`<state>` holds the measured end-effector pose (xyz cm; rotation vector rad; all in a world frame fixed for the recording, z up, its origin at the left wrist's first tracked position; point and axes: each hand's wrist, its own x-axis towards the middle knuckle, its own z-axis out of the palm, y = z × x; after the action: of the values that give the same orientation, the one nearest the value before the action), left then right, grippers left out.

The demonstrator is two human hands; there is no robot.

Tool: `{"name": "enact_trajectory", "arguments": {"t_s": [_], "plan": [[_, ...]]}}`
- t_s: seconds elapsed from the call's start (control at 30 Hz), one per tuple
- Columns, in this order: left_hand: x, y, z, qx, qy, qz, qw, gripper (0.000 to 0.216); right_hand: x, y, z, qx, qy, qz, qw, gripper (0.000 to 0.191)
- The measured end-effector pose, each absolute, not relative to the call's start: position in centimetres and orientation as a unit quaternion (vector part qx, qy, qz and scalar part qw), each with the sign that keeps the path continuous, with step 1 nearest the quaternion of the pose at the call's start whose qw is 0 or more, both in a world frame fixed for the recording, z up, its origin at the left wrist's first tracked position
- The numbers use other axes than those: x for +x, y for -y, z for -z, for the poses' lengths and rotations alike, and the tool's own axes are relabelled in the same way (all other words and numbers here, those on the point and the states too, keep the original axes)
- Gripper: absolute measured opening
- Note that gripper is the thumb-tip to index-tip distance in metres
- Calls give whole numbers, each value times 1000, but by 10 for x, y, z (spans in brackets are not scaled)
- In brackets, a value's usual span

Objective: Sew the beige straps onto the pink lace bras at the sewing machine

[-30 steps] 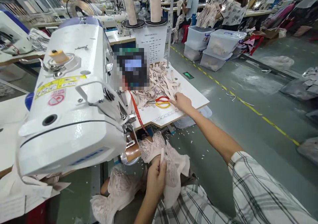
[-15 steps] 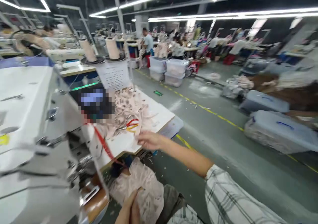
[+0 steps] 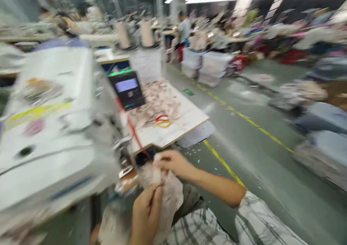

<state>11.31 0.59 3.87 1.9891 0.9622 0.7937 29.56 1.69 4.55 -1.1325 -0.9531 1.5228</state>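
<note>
The picture is smeared by motion. My left hand is closed on a pale pink lace garment held in front of my lap, below the needle end of a white sewing machine. My right hand has its fingers curled at the top edge of the same garment, apparently pinching a small pale strip; blur hides the detail. Behind the hands, the work table carries a pile of pale fabric strips and red and yellow scissors.
A dark control screen sits on the machine's right side, with a red ribbon hanging below it. Thread cones stand behind. Clear plastic bins and other workers lie beyond a yellow floor line on the right.
My right hand left the strip pile on the table and came back to the lace garment beside my left hand. The camera swung up, then down again.
</note>
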Motion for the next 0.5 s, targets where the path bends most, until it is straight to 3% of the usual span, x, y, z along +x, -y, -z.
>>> {"name": "enact_trajectory", "arguments": {"t_s": [0.07,0.2,0.27,0.37,0.5], "plan": [[104,-10,-47,829,-334,-322,314,32,296,-21,-50,-501,376,-556,547,39],[77,-29,-46,829,-451,-310,116,36,288,-43,-48,-481,444,-614,442,42],[66,-31,-45,808,-519,-271,68,36,278,-51,-48,-483,482,-608,406,39],[58,-30,-48,795,-554,-221,115,37,266,-65,-47,-502,522,-557,407,32],[48,-36,-53,771,-521,-235,283,36,259,-87,-45,-542,596,-455,380,21]]}}
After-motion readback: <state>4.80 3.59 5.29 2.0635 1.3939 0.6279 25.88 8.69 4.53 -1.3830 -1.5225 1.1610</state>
